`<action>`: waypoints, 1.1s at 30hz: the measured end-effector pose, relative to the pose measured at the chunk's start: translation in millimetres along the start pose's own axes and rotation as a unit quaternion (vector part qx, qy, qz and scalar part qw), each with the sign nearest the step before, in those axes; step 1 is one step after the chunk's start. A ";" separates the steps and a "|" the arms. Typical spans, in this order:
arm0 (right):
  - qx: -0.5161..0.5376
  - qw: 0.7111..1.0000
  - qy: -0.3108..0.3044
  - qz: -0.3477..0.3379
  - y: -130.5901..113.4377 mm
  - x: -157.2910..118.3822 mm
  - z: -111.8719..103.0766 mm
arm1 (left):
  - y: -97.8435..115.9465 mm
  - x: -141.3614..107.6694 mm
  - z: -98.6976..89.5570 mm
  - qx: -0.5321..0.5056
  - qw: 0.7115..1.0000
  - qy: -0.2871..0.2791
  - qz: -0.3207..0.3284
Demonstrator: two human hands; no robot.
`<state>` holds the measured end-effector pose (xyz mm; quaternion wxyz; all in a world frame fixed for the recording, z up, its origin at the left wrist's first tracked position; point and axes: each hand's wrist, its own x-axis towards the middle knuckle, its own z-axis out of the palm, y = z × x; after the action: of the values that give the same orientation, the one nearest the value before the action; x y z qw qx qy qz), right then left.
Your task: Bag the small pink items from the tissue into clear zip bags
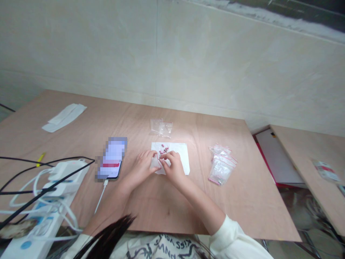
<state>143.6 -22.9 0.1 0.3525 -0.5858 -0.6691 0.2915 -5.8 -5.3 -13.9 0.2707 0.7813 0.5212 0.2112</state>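
**Q:** What is at the centre of the frame?

**A:** A person's bare left hand and right hand meet over a rectangular sheet of white paper on a pale plywood table, with a small clear plastic zip bag pinched between them.

**Q:** How firm is the grip?

**A:** Both hands are closed to a tight pinch, their fingertips on the bag's red-lined edge, and the hands almost touch. (The crumpled plastic hides whatever may be inside.)

**Q:** And the small pink oblong tablets?

**A:** They lie in a loose cluster on the paper, just ahead of the fingertips and apart from the bag.

**Q:** What surrounds the grip?

**A:** Directly ahead, beyond the paper, lie two clear plastic bags. To the right of the right hand sits a heap of clear red-sealed zip bags. Left of the left hand rests a black smartphone, its screen pixelated, on a white charging cable. Farther left are a white power strip and a yellow pen.
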 end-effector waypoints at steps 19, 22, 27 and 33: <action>0.257 0.961 0.043 0.090 -9.5 -37.0 -41.6 | 44.4 -18.1 -45.1 -0.267 0.961 -0.054 -0.052; 0.236 0.967 0.048 0.081 -10.3 -37.1 -47.5 | 44.8 -17.0 -46.9 -0.232 0.971 -0.047 -0.044; 0.166 0.982 0.047 0.073 -13.0 -36.4 -51.8 | 47.2 -14.8 -49.6 -0.175 0.984 -0.035 -0.016; 0.114 0.992 0.043 0.040 -14.9 -35.0 -45.8 | 50.8 -15.9 -48.9 -0.094 0.995 0.014 0.030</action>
<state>174.5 -60.8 34.1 0.4336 -0.5801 -0.5919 0.3536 -6.0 -25.9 55.4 0.3296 0.7644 0.4792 0.2784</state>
